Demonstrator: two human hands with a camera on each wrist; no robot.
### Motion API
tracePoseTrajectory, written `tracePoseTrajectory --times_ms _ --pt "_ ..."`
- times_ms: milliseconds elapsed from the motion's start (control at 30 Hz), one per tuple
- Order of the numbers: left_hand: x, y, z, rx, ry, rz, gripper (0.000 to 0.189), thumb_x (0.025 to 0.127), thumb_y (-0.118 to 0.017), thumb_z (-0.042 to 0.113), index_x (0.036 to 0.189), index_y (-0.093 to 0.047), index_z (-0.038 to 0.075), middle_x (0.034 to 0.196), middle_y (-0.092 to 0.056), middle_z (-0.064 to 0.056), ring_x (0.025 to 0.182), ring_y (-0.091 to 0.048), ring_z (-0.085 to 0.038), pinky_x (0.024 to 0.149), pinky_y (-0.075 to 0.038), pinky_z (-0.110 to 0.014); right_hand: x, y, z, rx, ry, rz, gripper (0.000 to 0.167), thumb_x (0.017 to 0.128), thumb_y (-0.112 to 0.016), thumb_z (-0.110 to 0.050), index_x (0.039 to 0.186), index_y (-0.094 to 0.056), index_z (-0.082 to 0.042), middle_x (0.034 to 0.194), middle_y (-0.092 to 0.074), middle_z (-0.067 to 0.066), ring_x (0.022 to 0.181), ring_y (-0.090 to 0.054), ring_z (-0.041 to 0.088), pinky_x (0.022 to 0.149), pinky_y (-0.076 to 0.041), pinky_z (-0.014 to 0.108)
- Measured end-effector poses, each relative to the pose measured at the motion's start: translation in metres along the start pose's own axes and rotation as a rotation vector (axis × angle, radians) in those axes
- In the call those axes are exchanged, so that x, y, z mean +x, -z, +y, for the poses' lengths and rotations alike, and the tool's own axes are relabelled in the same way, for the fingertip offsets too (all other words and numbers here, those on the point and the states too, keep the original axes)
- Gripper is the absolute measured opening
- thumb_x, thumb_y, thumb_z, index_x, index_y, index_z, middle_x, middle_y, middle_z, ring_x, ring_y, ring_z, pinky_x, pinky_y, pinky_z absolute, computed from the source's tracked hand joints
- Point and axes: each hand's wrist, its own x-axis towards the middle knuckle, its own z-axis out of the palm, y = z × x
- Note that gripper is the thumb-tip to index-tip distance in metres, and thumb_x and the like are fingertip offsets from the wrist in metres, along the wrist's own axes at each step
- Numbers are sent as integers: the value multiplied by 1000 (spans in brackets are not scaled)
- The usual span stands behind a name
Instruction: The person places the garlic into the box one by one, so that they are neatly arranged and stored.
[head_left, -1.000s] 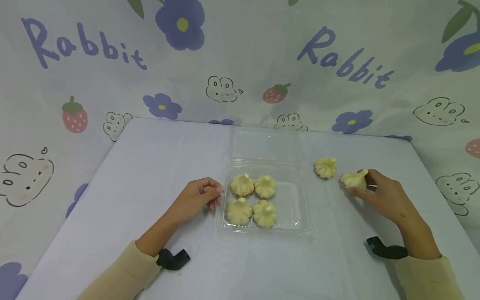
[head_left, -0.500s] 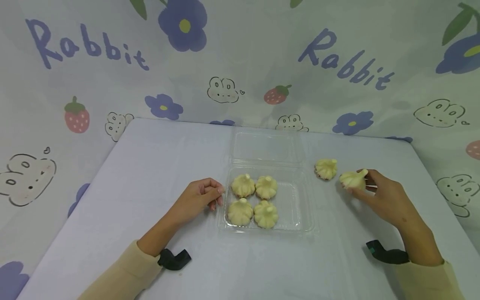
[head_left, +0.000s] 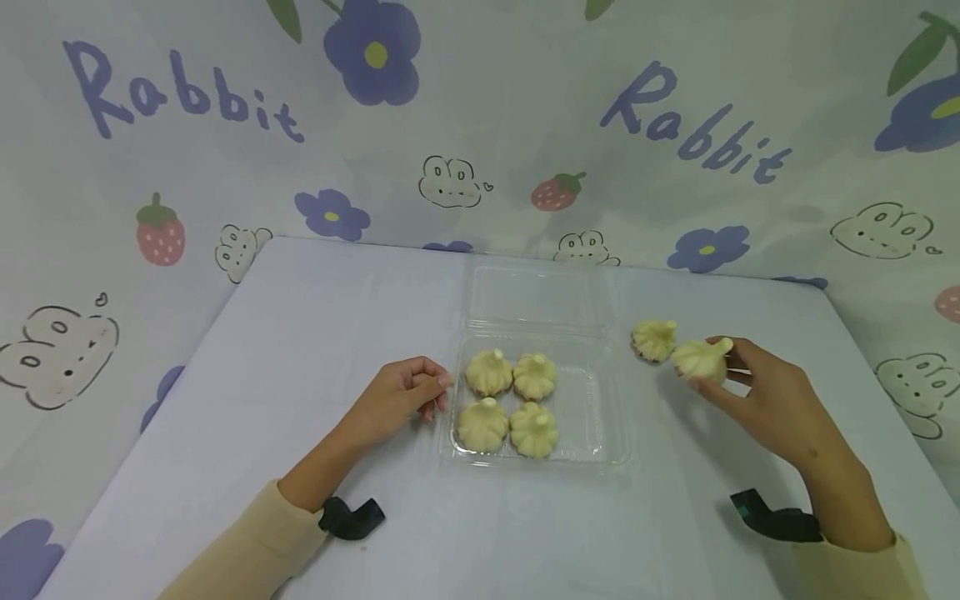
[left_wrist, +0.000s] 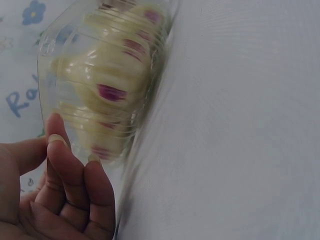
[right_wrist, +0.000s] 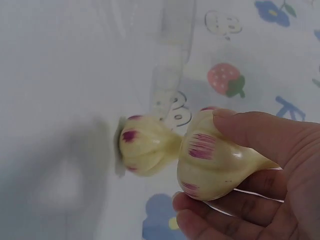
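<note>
My right hand (head_left: 776,400) holds a garlic bulb (head_left: 701,360) between thumb and fingers, raised off the table. In the right wrist view this held bulb (right_wrist: 212,155) shows purple streaks. Just left of it a second garlic bulb (head_left: 654,340) lies on the table. My left hand (head_left: 397,392) pinches the left rim of a clear plastic container (head_left: 588,408), thumb against finger, as the left wrist view also shows. Several garlic bulbs (head_left: 489,372) sit in two rows in the container's left and middle part. Its lid (head_left: 536,296) lies folded back behind it.
A white cloth (head_left: 337,292) covers the table. Behind stands a printed backdrop (head_left: 480,108) with flowers, strawberries and rabbits. A black curved piece is on each wrist, the left one (head_left: 351,518) and the right one (head_left: 776,518).
My right hand has lifted the garlic bulb and carried it slightly left, closer to the loose bulb. The left hand stays at the container's rim.
</note>
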Motion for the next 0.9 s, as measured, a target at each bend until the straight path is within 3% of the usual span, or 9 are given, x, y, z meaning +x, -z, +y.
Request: tracePoseTrajectory --times_ms 300,667,900 --pt "-1 0 3 -3 -6 -5 22 107 -61 21 111 -67 0 83 -70 -10 67 -59 -16 61 -49 -26 -2 3 -23 -9 59 13 61 89 -86 -21 138 -57 3 124 -67 28 105 -68 53 85 -52 63" --pt "-2 0 4 -4 -9 0 21 107 -61 20 110 -67 -1 83 -70 -11 66 -58 -16 61 -48 -25 0 5 -48 -30 178 50 62 83 -90 -15 134 -59 2 123 -69 23 100 -73 42 82 -55 51" --pt "-3 -1 5 -1 -10 4 20 107 -61 18 110 -67 -1 83 -70 -10 66 -58 -15 61 -48 -25 1 8 -62 -17 205 43 63 83 -90 -17 134 -58 2 122 -70 21 101 -73 42 83 -55 52"
